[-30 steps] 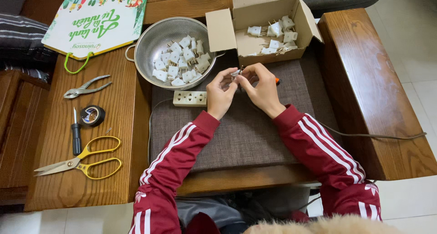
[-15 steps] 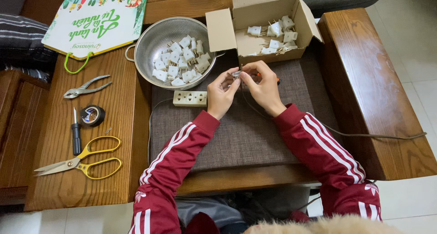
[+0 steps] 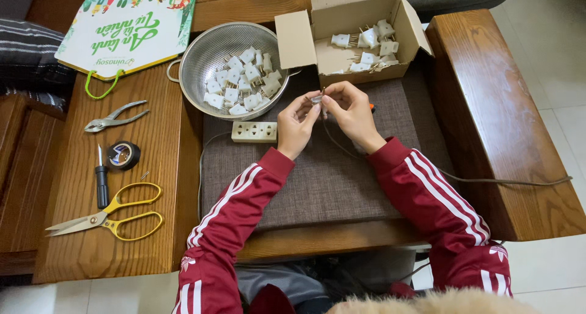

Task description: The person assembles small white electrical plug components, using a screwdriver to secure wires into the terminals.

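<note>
My left hand (image 3: 297, 123) and my right hand (image 3: 352, 112) meet above a brown cushion (image 3: 329, 173), both pinching a small white plug part (image 3: 317, 98) with a thin dark wire hanging from it. An orange tool tip (image 3: 370, 107) peeks out behind my right hand. A metal colander (image 3: 201, 63) holding several white plug pieces stands just beyond my left hand. An open cardboard box (image 3: 293, 39) with more white plugs sits beyond my right hand. A white power strip (image 3: 254, 131) lies left of my left hand.
On the wooden table at left lie pliers (image 3: 113, 116), a roll of black tape (image 3: 123, 155), a screwdriver (image 3: 101, 179) and yellow-handled scissors (image 3: 110, 215). A green and white paper bag (image 3: 122, 27) lies at the back. A grey cable (image 3: 506, 181) runs over the right armrest.
My hands have shifted slightly and turned the small plug part between the fingertips. Nothing else has moved.
</note>
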